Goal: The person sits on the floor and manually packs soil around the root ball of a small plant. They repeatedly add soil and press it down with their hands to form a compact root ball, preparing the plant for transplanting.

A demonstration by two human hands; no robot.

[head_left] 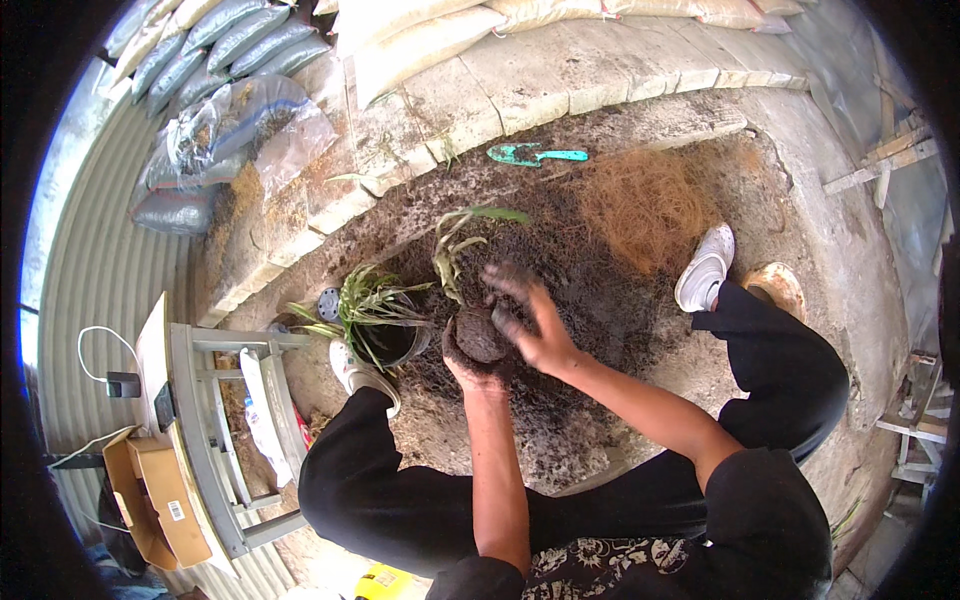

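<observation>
The person sits on the ground with legs apart, cupping a dark, rounded ball of soil (481, 336) from below in the left hand (470, 368), fingers curled up around it, while the right hand (532, 322), fingers spread and caked with dirt, presses against its top and side. A thin, drooping green plant (455, 245) rises from the ball, held over the heap of dark loose soil (590, 300). Just left stands a black plastic pot of grassy green leaves (385, 318); a teal hand trowel (535, 154) lies well beyond, near the brown coconut fibre pile (650, 205).
</observation>
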